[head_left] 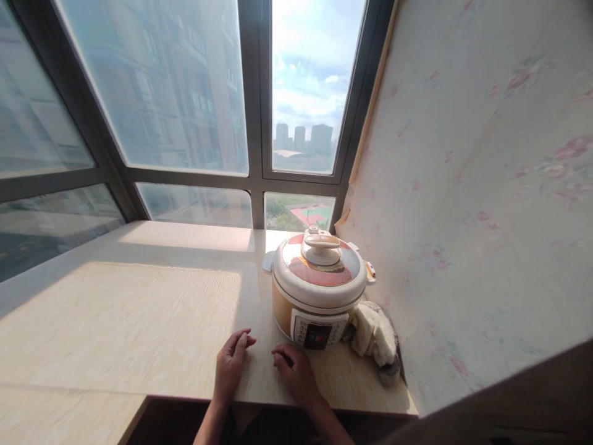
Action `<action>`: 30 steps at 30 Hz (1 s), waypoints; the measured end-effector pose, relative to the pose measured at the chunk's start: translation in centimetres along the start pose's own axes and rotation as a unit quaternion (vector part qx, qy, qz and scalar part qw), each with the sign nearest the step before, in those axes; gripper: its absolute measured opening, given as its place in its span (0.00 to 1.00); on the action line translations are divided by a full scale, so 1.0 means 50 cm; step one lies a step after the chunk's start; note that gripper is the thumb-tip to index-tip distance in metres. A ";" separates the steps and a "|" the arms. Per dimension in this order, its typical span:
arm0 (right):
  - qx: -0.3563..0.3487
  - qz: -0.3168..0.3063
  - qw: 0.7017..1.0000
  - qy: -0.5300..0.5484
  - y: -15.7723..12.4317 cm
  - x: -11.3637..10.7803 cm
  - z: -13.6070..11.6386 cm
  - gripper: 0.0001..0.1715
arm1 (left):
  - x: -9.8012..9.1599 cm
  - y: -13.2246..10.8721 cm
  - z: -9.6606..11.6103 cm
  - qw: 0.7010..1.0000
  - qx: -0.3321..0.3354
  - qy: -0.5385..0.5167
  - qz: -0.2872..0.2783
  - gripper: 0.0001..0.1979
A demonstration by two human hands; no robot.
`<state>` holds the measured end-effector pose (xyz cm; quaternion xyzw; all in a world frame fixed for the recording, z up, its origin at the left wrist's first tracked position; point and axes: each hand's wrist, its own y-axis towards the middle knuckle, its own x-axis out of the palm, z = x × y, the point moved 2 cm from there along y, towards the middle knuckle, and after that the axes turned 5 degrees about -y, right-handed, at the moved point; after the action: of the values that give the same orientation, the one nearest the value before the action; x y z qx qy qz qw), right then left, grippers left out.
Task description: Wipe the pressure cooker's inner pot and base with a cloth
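My left hand rests near the front edge of the pale countertop, its fingers loosely curled together and nothing visible in them. A short gap to the right, my right hand lies on the same surface, curled in a loose fist with no object showing. Just beyond my right hand stands an electric pressure cooker, nearest to it but apart from the left. It has a gold body, a white-rimmed lid that sits on top with a handle, and a front control panel with a dark display.
A bunched cream and grey-brown cloth lies right of the cooker, against the floral-papered wall. Dark-framed windows rise behind the countertop. Its front edge steps inward at the lower left. Sunlight falls across its left part.
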<state>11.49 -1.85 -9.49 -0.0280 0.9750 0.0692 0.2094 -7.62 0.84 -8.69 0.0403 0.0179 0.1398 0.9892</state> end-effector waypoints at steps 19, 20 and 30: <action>0.004 -0.015 1.000 -0.013 0.007 0.012 0.010 0.20 | 0.010 -0.004 0.010 0.998 -0.005 0.048 0.037 0.34; 0.005 -0.012 1.000 -0.016 0.007 0.013 0.012 0.21 | 0.010 -0.004 0.008 0.998 -0.006 0.051 0.036 0.34; 0.034 -0.011 0.999 -0.001 0.004 0.019 0.018 0.19 | 0.012 -0.004 -0.001 0.998 -0.011 0.050 0.029 0.30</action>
<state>10.95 -1.52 -10.67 -0.0313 0.9761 0.0337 0.2123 -6.97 0.83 -8.78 0.0229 0.0648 0.1703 0.9830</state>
